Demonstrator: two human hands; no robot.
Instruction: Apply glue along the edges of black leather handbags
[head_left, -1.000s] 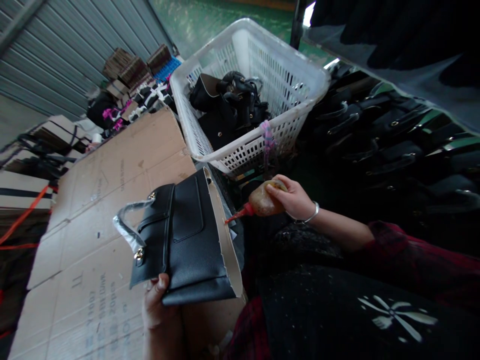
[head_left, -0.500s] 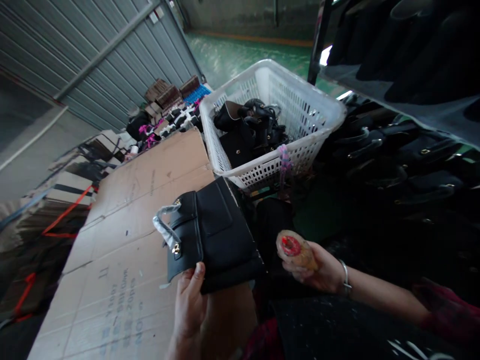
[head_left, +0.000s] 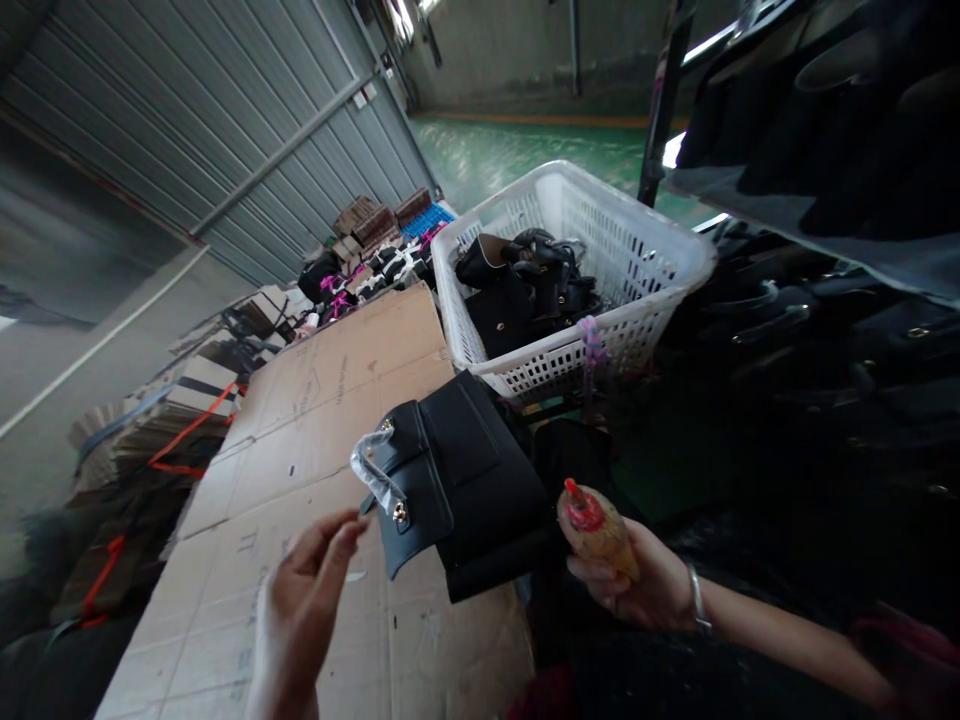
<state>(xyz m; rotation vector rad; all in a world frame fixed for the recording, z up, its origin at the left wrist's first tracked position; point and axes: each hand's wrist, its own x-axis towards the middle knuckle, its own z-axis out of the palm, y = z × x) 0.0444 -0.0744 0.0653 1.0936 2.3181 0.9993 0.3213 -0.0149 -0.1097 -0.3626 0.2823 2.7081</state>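
- At the dial's centre, the black, rectangular, leather-look handbag (head_left: 487, 470) is laid on the brown cardboard-covered surface (head_left: 315, 450), its side toward 4 o'clock seemingly overhanging the edge.
- It would best be steadied by a firm edge rather than by its wrapped handle (head_left: 371, 475), since the overhang could probably let it slip.
- The red nozzle (head_left: 581, 508) is best kept upward and clear of the black faces, as a drip would likely mark them; only light pressure should be put on the bottle meanwhile.
- The bag's smooth panel is marked by a stitched pocket outline. At 9 o'clock, the curved handle is covered in crinkled pale plastic and fixed by gold-coloured fittings (head_left: 400, 513).
- At 8 o'clock, the left hand (head_left: 304, 590) is held by the bag's edge, its grip narrow, with nothing seen between thumb and forefinger; whether the bag is touched cannot be told.
- At 4 o'clock, the rounded, yellowish, stained squeeze bottle (head_left: 611, 550) is wrapped by the right hand's (head_left: 652, 580) grip.
- At 1 o'clock, more black bags (head_left: 499, 315) are heaped in the white slotted plastic basket (head_left: 540, 375).
- At 2 o'clock, dark bags (head_left: 795, 150) are racked in shadow.
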